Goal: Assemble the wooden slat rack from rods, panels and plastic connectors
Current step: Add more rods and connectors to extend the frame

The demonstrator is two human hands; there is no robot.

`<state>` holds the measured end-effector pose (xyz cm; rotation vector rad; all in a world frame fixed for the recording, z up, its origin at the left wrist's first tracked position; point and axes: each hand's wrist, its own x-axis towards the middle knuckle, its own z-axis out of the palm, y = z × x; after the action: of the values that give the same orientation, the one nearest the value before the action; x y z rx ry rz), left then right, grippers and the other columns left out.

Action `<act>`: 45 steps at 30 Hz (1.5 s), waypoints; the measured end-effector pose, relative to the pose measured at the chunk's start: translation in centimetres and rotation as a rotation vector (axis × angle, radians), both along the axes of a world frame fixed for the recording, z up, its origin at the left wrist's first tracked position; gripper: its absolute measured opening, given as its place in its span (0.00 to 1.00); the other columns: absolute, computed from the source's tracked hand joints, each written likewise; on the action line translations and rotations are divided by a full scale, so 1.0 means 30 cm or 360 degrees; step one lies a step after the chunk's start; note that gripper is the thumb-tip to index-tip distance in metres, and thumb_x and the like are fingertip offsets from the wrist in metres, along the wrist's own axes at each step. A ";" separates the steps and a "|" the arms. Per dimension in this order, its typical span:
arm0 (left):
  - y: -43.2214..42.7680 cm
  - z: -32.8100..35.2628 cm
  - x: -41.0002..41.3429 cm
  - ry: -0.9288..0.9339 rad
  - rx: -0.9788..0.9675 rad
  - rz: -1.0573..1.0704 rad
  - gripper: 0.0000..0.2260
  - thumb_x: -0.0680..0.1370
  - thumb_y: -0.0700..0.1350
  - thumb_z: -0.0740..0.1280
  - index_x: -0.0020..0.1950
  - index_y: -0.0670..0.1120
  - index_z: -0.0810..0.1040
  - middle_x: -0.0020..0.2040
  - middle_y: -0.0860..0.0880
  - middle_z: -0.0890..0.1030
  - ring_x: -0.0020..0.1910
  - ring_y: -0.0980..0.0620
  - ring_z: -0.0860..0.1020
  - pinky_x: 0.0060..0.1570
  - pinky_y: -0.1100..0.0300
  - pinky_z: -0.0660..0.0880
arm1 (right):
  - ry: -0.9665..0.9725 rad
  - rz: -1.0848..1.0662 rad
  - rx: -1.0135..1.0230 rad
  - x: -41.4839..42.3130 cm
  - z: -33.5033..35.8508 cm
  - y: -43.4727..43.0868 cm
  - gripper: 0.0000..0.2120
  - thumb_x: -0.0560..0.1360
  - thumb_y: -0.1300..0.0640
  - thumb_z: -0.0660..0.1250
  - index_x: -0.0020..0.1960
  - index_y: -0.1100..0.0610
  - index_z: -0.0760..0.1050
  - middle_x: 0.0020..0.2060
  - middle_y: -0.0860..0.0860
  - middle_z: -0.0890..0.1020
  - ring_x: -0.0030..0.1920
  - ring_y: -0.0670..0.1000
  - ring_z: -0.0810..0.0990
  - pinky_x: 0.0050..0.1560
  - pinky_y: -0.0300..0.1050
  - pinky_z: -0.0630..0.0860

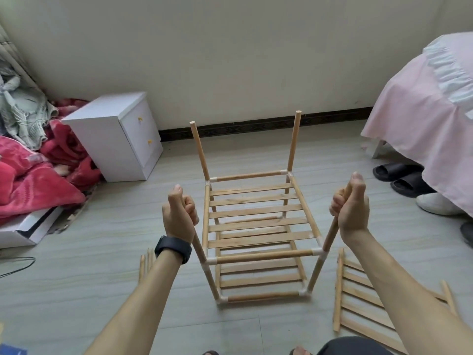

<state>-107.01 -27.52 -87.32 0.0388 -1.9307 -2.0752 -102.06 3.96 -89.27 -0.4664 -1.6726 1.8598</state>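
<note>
A partly built wooden rack [258, 221] stands on the floor in front of me, with two slat shelves joined by white plastic connectors [317, 252]. Two bare upright rods [293, 140] rise from its far corners. My left hand [179, 213], with a black watch on the wrist, is closed around the near left upright rod. My right hand [352, 208] is closed around the near right upright rod [330, 234], thumb on its top end. A loose slat panel [363, 301] lies on the floor under my right forearm. Several spare rods [145, 262] lie by my left wrist.
A white two-drawer cabinet [115, 137] stands at the back left beside red blankets [33, 175]. A bed with a pink cover [430, 119] fills the right side, with black slippers [399, 175] and a white shoe [435, 203] beneath it. A white box [25, 231] lies at the left.
</note>
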 end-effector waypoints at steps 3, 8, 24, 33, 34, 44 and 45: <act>-0.015 0.008 0.006 -0.0032 -0.0006 -0.0122 0.25 0.70 0.68 0.56 0.27 0.48 0.62 0.24 0.51 0.62 0.24 0.53 0.59 0.27 0.61 0.58 | -0.0152 0.0027 0.0112 0.043 -0.016 -0.018 0.33 0.71 0.20 0.52 0.29 0.49 0.70 0.27 0.48 0.72 0.31 0.49 0.71 0.41 0.46 0.70; -0.071 -0.003 0.042 -0.0153 -0.0418 -0.0237 0.39 0.71 0.77 0.46 0.50 0.45 0.77 0.44 0.47 0.82 0.43 0.50 0.80 0.47 0.54 0.75 | -0.0393 -0.0324 0.0307 0.146 -0.134 -0.064 0.26 0.73 0.35 0.71 0.53 0.55 0.69 0.50 0.55 0.73 0.49 0.54 0.75 0.50 0.51 0.75; -0.669 -0.917 0.551 -0.1828 -0.1382 0.0238 0.20 0.79 0.54 0.61 0.70 0.52 0.66 0.71 0.45 0.66 0.69 0.44 0.66 0.65 0.53 0.69 | -0.0645 0.1057 0.2322 -0.021 -0.364 -0.687 0.51 0.66 0.22 0.65 0.79 0.48 0.58 0.80 0.53 0.59 0.79 0.57 0.56 0.76 0.60 0.57; -0.719 -1.113 0.651 -0.2051 -0.1467 0.0016 0.18 0.81 0.51 0.61 0.71 0.57 0.67 0.68 0.46 0.64 0.67 0.42 0.68 0.67 0.53 0.69 | -0.0431 0.0858 0.2604 -0.070 -0.478 -0.753 0.46 0.71 0.23 0.54 0.80 0.52 0.63 0.72 0.55 0.71 0.72 0.58 0.68 0.69 0.59 0.68; -0.724 -1.126 0.652 -0.2026 -0.1527 0.0027 0.17 0.81 0.49 0.61 0.71 0.56 0.67 0.67 0.46 0.65 0.67 0.42 0.67 0.67 0.54 0.68 | -0.0427 0.0854 0.2605 -0.072 -0.480 -0.755 0.46 0.72 0.24 0.55 0.80 0.52 0.63 0.73 0.55 0.70 0.72 0.58 0.67 0.69 0.59 0.67; -0.748 -1.086 0.595 -0.1868 -0.1483 -0.0064 0.09 0.80 0.54 0.62 0.56 0.53 0.73 0.58 0.48 0.75 0.55 0.46 0.75 0.56 0.53 0.74 | -0.0490 0.0907 0.2637 -0.086 -0.478 -0.749 0.44 0.72 0.23 0.53 0.80 0.48 0.59 0.77 0.51 0.63 0.74 0.56 0.64 0.72 0.58 0.64; -0.749 -1.061 0.582 -0.1819 -0.1432 -0.0043 0.08 0.79 0.55 0.63 0.55 0.53 0.73 0.56 0.49 0.76 0.52 0.47 0.76 0.54 0.54 0.75 | -0.0500 0.0929 0.2637 -0.087 -0.473 -0.747 0.45 0.72 0.22 0.52 0.81 0.48 0.58 0.77 0.51 0.63 0.74 0.56 0.64 0.72 0.58 0.65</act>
<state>-89.54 -49.99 -119.17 1.1849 -3.2904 -0.9656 -104.66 -18.45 -103.47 0.5088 -3.0024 0.1077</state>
